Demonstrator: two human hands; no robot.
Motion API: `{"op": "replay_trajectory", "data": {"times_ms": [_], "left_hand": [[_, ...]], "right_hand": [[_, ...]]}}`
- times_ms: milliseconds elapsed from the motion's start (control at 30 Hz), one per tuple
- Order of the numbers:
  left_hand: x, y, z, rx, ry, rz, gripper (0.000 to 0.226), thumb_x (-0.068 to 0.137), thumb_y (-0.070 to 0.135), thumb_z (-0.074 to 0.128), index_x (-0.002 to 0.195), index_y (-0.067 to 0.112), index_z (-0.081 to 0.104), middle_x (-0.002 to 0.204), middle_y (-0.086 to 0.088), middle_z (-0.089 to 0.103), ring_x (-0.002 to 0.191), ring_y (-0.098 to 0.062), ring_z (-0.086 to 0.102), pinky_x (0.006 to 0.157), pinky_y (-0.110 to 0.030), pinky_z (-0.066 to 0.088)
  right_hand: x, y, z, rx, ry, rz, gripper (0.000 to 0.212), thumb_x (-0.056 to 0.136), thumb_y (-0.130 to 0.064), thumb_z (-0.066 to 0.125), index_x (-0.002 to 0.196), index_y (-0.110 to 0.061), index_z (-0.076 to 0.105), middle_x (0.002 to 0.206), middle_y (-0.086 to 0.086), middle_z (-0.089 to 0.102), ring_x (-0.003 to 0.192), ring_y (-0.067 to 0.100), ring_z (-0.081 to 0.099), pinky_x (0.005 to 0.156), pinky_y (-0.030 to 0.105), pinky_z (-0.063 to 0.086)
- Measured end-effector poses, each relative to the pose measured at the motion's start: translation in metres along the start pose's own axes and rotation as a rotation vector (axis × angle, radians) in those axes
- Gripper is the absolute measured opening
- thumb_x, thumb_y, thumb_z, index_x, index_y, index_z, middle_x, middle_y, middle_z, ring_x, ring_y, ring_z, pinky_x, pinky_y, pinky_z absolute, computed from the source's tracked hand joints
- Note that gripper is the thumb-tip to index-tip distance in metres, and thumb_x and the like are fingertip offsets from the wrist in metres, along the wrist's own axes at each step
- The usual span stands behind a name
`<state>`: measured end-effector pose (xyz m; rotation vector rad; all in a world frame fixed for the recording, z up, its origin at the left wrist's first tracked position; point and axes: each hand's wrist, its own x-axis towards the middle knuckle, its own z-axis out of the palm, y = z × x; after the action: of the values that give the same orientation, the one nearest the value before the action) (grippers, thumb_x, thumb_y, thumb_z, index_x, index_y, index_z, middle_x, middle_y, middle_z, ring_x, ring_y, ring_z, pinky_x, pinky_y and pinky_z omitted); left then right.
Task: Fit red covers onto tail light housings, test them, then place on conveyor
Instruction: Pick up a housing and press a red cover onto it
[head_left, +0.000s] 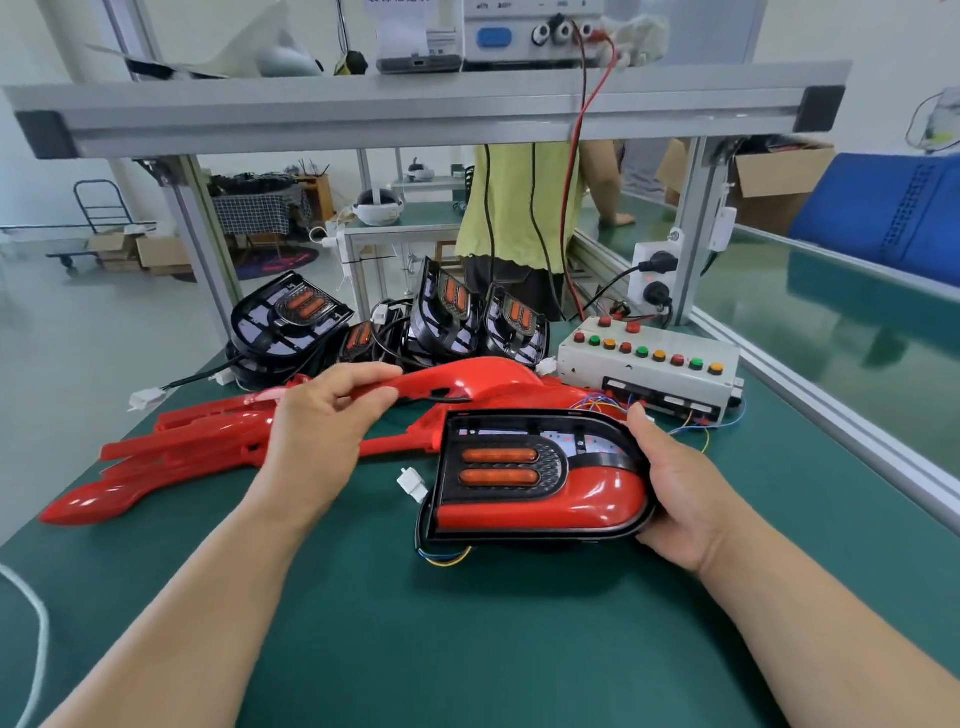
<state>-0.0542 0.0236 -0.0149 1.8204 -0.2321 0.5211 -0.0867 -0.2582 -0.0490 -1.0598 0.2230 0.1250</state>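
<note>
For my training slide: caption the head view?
Right hand steadies a half-covered tail light housing while left hand lifts another red cover.

The table mat (467, 649) is dark green. The covers (171, 457) are glossy red. The tail light housing (535, 473) is black with two orange lenses and a red cover section. The test box (649, 364) is off-white with red, green and orange buttons. The person (519, 208) behind wears yellow-green.

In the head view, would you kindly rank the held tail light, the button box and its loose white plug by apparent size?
1. Tail light, though it is nearer the camera.
2. Button box, so its rank against the light is unsure.
3. White plug, clearly smallest.
</note>
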Motion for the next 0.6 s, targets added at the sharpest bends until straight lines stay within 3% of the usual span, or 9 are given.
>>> {"op": "replay_trajectory", "data": {"times_ms": [167,267,400,500,600], "left_hand": [[-0.009,0.01,0.025,-0.047,-0.126,0.064,0.025,0.087,-0.002,0.068,0.094,0.02,0.074,0.068,0.024,0.065,0.062,0.009,0.056,0.062,-0.003,0.041],[-0.01,0.008,0.031,-0.041,-0.182,0.069,0.031,0.086,-0.001,0.07,0.09,0.03,0.074,0.087,0.015,0.071,0.077,0.002,0.06,0.075,-0.012,0.048],[-0.012,0.004,0.035,-0.001,-0.216,0.113,0.036,0.084,0.006,0.074,0.086,0.042,0.075,0.097,0.013,0.07,0.098,-0.006,0.062,0.092,-0.022,0.044],[-0.014,0.004,0.039,0.032,-0.235,0.139,0.029,0.079,0.022,0.073,0.087,0.05,0.073,0.099,0.014,0.069,0.105,-0.006,0.059,0.093,-0.019,0.041],[-0.015,0.002,0.044,0.054,-0.257,0.159,0.026,0.078,0.028,0.071,0.089,0.051,0.073,0.099,0.016,0.068,0.105,-0.005,0.058,0.092,-0.013,0.04]], "right_hand": [[-0.002,0.0,0.003,-0.006,0.008,0.005,0.05,0.096,-0.054,0.047,0.107,-0.012,0.073,0.104,0.016,0.076,0.085,0.03,0.075,0.058,0.039,0.061],[-0.002,0.0,0.005,-0.017,0.003,0.002,0.05,0.097,-0.055,0.047,0.103,-0.014,0.075,0.103,0.016,0.076,0.082,0.029,0.076,0.057,0.038,0.06],[-0.002,0.0,0.007,-0.022,-0.019,-0.009,0.052,0.097,-0.056,0.046,0.08,-0.022,0.082,0.099,0.013,0.077,0.078,0.027,0.076,0.055,0.036,0.059],[-0.004,-0.001,0.008,-0.028,-0.025,-0.009,0.051,0.096,-0.056,0.046,0.079,-0.024,0.082,0.098,0.013,0.077,0.078,0.027,0.076,0.056,0.037,0.06],[-0.005,-0.002,0.008,-0.041,-0.014,-0.009,0.049,0.095,-0.056,0.049,0.091,-0.017,0.079,0.098,0.014,0.077,0.078,0.028,0.076,0.055,0.037,0.06]]}}
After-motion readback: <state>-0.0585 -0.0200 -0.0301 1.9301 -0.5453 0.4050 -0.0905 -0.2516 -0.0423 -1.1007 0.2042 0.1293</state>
